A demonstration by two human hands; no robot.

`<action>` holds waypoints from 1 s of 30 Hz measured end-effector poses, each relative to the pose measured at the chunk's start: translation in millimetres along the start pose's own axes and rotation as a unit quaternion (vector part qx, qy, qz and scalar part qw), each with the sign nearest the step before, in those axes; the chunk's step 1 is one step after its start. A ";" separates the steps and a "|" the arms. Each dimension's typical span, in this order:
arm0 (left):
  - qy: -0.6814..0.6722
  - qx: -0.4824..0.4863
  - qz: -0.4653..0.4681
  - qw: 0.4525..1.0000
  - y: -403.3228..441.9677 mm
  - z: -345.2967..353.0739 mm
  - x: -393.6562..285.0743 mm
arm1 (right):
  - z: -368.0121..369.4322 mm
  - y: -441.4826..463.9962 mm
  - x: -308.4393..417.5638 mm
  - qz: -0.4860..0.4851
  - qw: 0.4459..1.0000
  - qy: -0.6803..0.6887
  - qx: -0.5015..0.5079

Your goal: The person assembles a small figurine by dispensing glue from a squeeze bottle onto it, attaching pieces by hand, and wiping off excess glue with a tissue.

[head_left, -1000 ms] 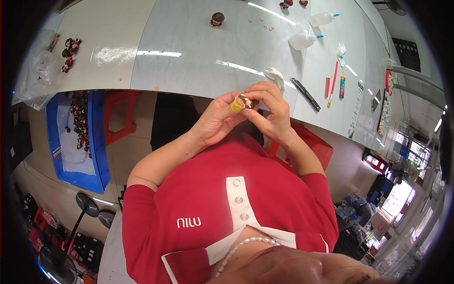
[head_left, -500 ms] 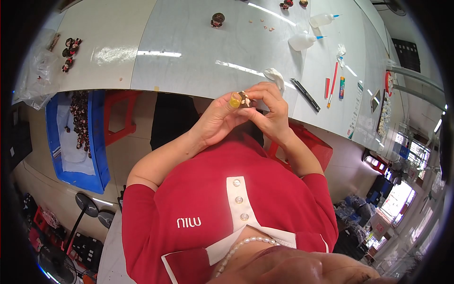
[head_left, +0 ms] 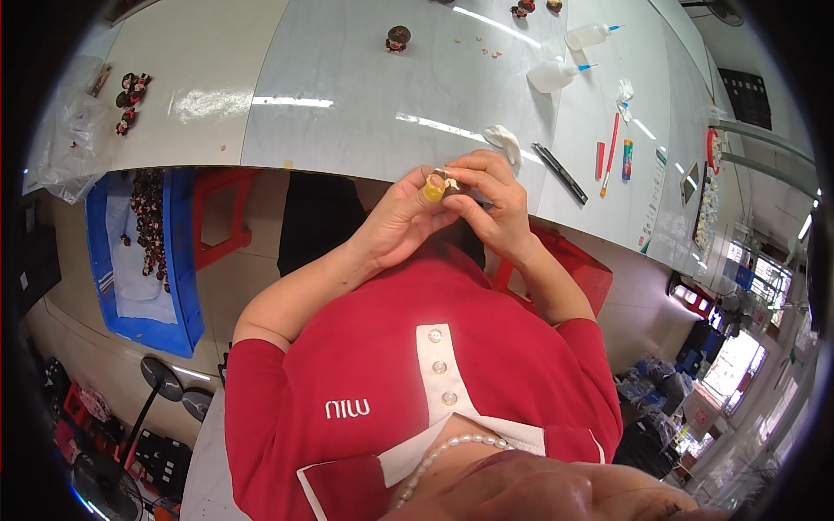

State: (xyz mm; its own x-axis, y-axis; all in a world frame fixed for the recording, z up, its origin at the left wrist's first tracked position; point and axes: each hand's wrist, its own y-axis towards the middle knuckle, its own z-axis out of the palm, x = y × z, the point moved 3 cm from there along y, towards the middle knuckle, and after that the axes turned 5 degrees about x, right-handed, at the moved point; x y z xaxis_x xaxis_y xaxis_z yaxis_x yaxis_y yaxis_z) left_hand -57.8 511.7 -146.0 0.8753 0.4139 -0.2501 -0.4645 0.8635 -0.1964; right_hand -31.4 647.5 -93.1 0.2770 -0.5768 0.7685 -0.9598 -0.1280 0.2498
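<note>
Just past the red shirt front, below the table edge, my left hand (head_left: pixel 398 217) and my right hand (head_left: pixel 497 207) meet around a small brown figure (head_left: pixel 453 186) with pale parts. The left thumb wears a yellow cover and presses near the figure's left side. From the right, my other thumb and fingers pinch it. Fingers hide much of the figure. A similar dark-haired figure (head_left: pixel 398 38) rests on the grey table (head_left: pixel 347 130) beyond, with small pink bits to its right.
Figures (head_left: pixel 128 102) and a clear plastic bag (head_left: pixel 76 130) lie at left, above a blue crate (head_left: pixel 185 286) of figures. At right are a squeeze bottle (head_left: pixel 552 76), white cloth (head_left: pixel 503 139), black pen (head_left: pixel 560 172) and red brush (head_left: pixel 613 152). Red stools stand below.
The small figure has turned slightly between my fingers, and its pale parts show differently. Both hands stay at nearly the same place.
</note>
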 end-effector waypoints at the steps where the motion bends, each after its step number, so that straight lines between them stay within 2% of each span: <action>1: 0.005 -0.007 0.003 1.000 0.0 1.3 -0.6 | 0.0 -0.3 0.1 0.004 1.000 0.001 0.000; 4: -0.037 0.020 0.007 0.999 1.3 -2.5 0.4 | -0.2 -0.9 0.0 0.011 1.000 0.002 -0.002; 13: -0.015 0.044 0.019 0.999 1.1 0.5 -1.7 | -3.1 -1.7 -1.6 0.022 1.000 0.004 -0.009; 30: -0.021 0.045 0.010 0.999 1.2 0.5 1.0 | -2.4 -2.7 -3.1 0.023 0.999 0.016 -0.015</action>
State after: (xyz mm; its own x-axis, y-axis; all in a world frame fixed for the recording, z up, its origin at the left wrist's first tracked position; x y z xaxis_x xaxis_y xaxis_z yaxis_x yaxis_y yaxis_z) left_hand -57.4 513.3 -146.0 0.8713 0.4422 -0.2128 -0.4703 0.8763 -0.1045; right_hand -29.6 651.6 -94.7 0.2340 -0.5556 0.7978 -0.9700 -0.0779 0.2303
